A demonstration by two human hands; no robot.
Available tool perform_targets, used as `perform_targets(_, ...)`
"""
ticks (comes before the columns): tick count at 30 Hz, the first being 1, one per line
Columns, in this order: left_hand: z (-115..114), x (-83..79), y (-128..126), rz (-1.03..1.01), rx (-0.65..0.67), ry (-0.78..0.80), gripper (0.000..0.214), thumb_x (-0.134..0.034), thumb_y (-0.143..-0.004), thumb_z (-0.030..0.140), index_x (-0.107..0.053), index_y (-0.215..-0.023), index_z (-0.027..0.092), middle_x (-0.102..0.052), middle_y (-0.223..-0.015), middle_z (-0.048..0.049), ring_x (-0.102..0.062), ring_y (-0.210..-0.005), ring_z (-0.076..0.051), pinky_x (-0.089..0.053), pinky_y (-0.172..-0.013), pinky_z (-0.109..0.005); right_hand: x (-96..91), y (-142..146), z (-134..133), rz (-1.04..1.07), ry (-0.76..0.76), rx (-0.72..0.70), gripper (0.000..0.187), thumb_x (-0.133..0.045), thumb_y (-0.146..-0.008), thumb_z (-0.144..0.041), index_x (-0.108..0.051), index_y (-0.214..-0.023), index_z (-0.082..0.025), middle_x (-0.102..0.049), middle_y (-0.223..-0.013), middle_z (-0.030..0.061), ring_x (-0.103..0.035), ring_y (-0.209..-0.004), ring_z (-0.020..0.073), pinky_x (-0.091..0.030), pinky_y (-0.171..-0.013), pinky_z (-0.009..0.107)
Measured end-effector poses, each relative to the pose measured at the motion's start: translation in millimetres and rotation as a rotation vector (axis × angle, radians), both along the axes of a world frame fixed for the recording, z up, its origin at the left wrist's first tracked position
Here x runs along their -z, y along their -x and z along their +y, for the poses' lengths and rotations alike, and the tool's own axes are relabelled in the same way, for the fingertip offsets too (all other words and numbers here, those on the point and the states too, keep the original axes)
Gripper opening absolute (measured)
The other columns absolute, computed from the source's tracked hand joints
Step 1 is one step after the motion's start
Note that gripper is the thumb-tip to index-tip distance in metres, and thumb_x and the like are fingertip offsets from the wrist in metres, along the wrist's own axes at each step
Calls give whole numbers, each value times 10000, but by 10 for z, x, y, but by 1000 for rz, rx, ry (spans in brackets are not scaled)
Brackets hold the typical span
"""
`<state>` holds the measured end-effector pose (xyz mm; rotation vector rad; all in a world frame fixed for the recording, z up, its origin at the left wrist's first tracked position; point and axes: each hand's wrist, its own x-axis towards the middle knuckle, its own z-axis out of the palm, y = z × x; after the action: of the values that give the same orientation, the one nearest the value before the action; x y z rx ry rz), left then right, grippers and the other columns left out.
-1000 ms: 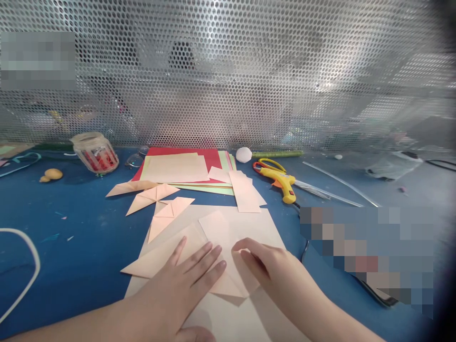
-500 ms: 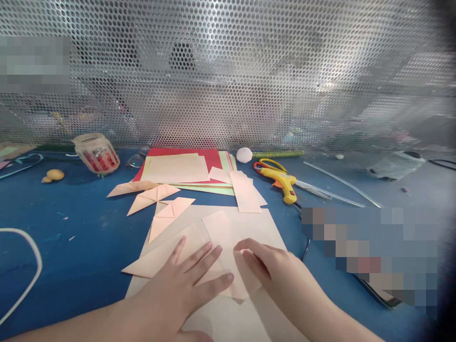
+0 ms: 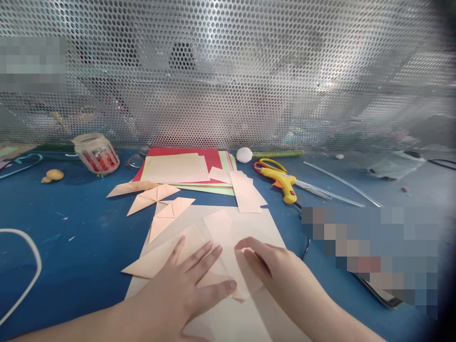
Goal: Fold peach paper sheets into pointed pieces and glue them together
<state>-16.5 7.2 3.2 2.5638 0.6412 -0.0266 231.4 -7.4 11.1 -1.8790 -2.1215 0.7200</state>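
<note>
A peach paper piece [image 3: 221, 232], partly folded, lies on a large peach sheet [image 3: 263, 223] on the blue table. My left hand [image 3: 185, 280] lies flat on the folded piece with fingers stretched out, thumb pointing right along its lower edge. My right hand [image 3: 267, 266] rests beside it with fingers curled down, the fingertips pressing on the right part of the same paper. Nothing is lifted off the table.
Several folded peach triangles [image 3: 156, 199] lie to the far left of the sheet. A stack of red, green and peach papers [image 3: 185, 168], a yellow glue gun [image 3: 283, 183], scissors, a small jar [image 3: 95, 153], a white ball [image 3: 244, 155] and a perforated metal screen [image 3: 228, 71] sit behind.
My left thumb has slid right along the paper's lower edge, and the fold's lower corner has flattened. My right hand stayed almost in place.
</note>
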Motion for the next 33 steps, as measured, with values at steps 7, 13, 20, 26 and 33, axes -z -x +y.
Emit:
perform_targets(7,16,-36,-88,4,137,79,800,-626,-900,288,-254,-1586,114,-208,-1623,-129,-211,-1507,-295,-117,-1222,-497,17,-9,15,60,18,-1,290,-340,-961,-269,-627,-1001,-278,-745,-830,22,-690,-730,224,-445,-620,292)
perform_targets(13,48,122,-49,-52,164,97,828,-640,-905,372,-224,-1603,207,-162,-1634,-77,-195,-1503,-322,-80,-1210,-549,-24,-12,45,120,28,-20,167,-460,-939,-283,-625,-919,-270,-622,-649,-35,-594,-613,176,-407,-564,246)
perform_targets(20,68,116,-51,-75,154,148,696,-543,-986,460,-268,-1590,253,-183,-1634,-67,-205,-1497,-333,-88,-1208,-579,-6,-18,69,171,23,1,205,-452,-946,-293,-654,-968,-266,-568,-615,-41,-551,-584,170,-401,-553,250)
perform_targets(26,78,57,-56,-52,167,89,684,-502,-995,498,-289,-1585,225,-196,-1629,-79,-213,-1497,-327,-113,-1198,-586,16,-26,66,200,26,3,218,-442,-948,-294,-659,-954,-276,-570,-629,-46,-560,-601,166,-417,-576,246)
perform_targets(33,51,98,-45,-83,188,24,660,-498,-995,492,-299,-1577,254,-188,-1634,-74,-217,-1494,-330,-164,-1180,-606,18,-32,60,220,10,3,219,-441,-933,-251,-658,-945,-276,-597,-653,-42,-585,-626,167,-442,-603,246)
